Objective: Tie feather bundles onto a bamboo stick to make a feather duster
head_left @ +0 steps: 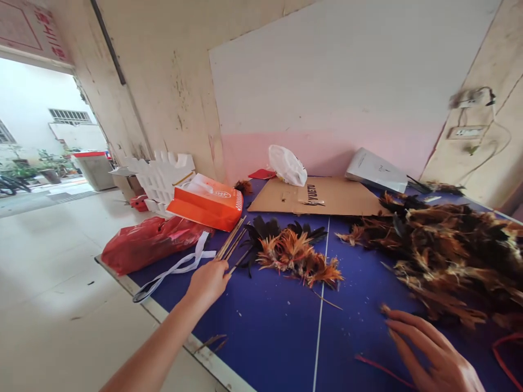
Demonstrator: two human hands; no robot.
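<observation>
My left hand reaches forward over the blue table, fingers curled at the near ends of several thin wooden sticks; whether it grips one is hidden. Beside the sticks lies a small bunch of orange and black feathers. My right hand rests low at the right, fingers stretched out and apart, holding nothing, just below a large heap of brown and black feathers.
An orange paper bag, a red plastic bag, a white strap, flat cardboard, a white plastic bag and a white paper bag lie along the table's back. Red strings lie near the right hand. Open floor is at the left.
</observation>
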